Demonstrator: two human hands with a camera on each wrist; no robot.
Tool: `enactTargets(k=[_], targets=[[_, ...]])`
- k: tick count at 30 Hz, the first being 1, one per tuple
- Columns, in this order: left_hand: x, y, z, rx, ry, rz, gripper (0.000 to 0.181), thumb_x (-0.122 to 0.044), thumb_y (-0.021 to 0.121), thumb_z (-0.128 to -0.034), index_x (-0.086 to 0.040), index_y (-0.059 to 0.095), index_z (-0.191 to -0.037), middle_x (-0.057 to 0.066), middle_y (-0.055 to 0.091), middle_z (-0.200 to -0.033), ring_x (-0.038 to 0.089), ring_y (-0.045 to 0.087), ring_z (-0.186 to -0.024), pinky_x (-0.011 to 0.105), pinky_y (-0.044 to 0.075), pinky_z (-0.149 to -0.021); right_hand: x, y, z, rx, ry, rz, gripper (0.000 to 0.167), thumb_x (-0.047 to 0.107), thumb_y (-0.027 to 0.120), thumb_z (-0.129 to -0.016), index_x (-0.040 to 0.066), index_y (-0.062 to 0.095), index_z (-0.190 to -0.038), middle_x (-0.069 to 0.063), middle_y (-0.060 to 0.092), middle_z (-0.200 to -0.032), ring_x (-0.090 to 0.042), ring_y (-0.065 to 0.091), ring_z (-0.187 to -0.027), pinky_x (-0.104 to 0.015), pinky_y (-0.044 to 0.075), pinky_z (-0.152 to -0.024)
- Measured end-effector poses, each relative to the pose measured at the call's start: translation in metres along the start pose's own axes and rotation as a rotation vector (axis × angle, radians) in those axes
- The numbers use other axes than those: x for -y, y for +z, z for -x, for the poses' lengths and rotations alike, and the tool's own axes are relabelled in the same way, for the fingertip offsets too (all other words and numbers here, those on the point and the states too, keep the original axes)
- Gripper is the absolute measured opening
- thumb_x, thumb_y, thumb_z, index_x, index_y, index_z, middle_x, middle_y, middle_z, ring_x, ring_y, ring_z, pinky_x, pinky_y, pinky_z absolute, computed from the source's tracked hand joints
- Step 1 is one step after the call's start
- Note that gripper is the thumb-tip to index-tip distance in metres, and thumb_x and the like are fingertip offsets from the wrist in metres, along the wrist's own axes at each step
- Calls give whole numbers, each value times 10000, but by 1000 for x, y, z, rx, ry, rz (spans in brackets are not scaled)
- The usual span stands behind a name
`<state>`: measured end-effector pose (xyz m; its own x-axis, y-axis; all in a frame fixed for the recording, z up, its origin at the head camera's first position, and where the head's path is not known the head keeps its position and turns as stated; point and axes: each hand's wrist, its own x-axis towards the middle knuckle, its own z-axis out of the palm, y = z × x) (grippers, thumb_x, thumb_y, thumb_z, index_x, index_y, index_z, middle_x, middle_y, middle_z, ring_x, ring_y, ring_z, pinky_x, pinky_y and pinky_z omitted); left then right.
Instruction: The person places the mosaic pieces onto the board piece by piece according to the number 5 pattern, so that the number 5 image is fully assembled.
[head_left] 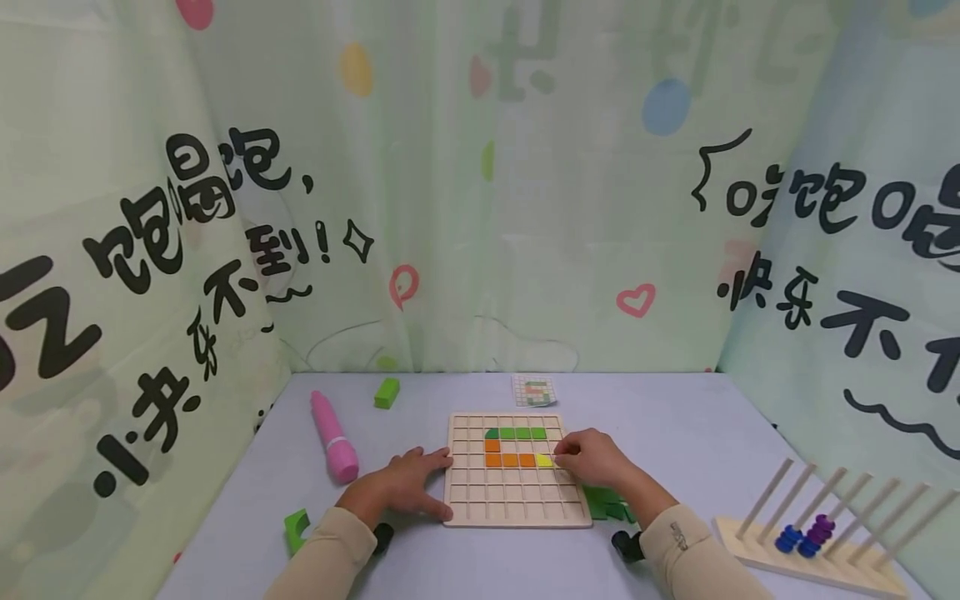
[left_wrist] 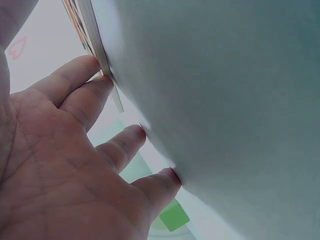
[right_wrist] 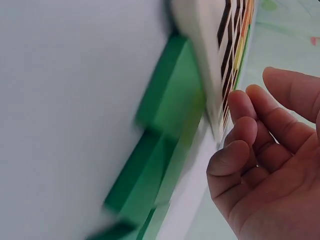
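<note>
2 beige sleeves with black wrist cameras and, on the right, a small dark marking

Soft, even light brightens the head view's pale curtain and worktop, leaving only faint shadows. The left wrist view is dim and bluish against a washed-out background; in the right wrist view, green blocks blur.

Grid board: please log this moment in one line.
left hand: touching left edge of grid board | right hand: beside yellow square, no piece visible | orange squares: on board | patterned card: beyond board
</note>
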<state>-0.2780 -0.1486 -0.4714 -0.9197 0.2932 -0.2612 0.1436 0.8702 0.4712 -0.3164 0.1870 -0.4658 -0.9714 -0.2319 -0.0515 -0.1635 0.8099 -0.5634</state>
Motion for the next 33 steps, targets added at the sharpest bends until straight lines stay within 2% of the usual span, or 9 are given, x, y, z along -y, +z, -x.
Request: enactTargets(k=[10,15,21,28,33], targets=[[2,0,2,-2,15,3,875,-462,894,-782,-256,510,-1540,59,380,-1665,530,318,-1486,749,312,-1126,-16,-19,27,-5,22,39,128,142,722,-948,73,751,-1052,6,689,-960,-166,572,-864,-361,524,-769],[2,-1,3,-5,31,8,868,-443,896,-785,-233,516,-1536,28,388,-1663,528,310,-1492,742,308,-1132,-25,-25,41,13,47,72,159,101,740,-913,51,758,-1063,-8,703,-974,-171,587,-885,-414,539,-842],[1,-2,4,-4,45,4,876,-445,895,-784,-223,511,-1539,52,389,-1660,533,321,-1481,744,313,-1127,-36,-27,52,25,47,141,201,74,774,-859,49,777,-1058,-23,722,-1009,-193,620,-949,-485,540,-916],[4,-2,5,-7,52,-4,887,-451,894,-779,-225,506,-1543,121,387,-1649,524,337,-1473,739,315,-1129,-40,-22,55,8,26,161,170,69,767,-859,72,781,-1029,-32,681,-1006,-184,601,-918,-471,541,-891],[4,-1,4,-7,60,-3,880,-454,893,-779,-226,512,-1539,67,389,-1657,522,334,-1478,731,322,-1130,-41,-19,59,-28,30,140,118,72,768,-863,89,718,-967,-22,640,-958,-179,559,-868,-424,520,-826]])
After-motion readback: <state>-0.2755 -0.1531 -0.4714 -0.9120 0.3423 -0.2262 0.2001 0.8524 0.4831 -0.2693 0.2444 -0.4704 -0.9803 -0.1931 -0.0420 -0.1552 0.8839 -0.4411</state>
